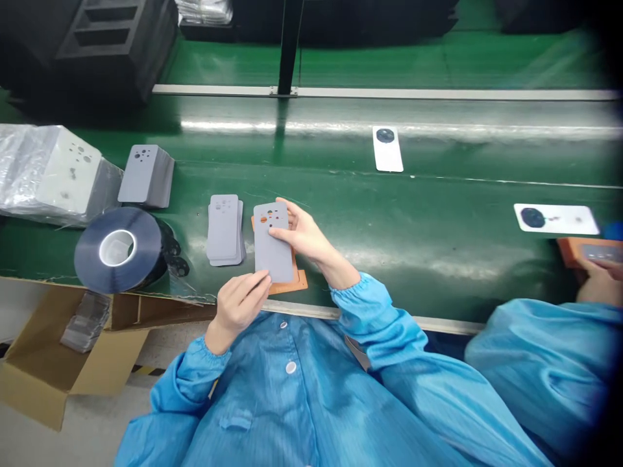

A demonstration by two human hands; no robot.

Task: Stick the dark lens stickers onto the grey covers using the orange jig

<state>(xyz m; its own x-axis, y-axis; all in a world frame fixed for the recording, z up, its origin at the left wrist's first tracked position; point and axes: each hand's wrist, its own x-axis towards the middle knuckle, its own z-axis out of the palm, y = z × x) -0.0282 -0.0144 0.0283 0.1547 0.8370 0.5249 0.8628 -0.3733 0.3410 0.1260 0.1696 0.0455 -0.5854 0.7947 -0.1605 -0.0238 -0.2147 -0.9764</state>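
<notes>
A grey phone back panel [273, 253] with several holes near its top is held between my two hands. My right hand [306, 237] grips its upper right side, with the thumb across the face. At the lower edge, the closed fingertips of my left hand [242, 299] pinch the bottom left corner. Beneath the panel lies an orange tray-like fixture [300, 280], mostly covered by it. Just left of it, a small stack of similar grey panels [224, 237] rests on the green table.
Further left stand a taller stack of panels [139, 175], plastic-wrapped panels [73, 172] and a large film roll [117, 250]. White phone panels [388, 155] lie to the right. A co-worker's hand [601, 282] holds an orange fixture [572, 251]. An open cardboard box [92, 383] sits below the table edge.
</notes>
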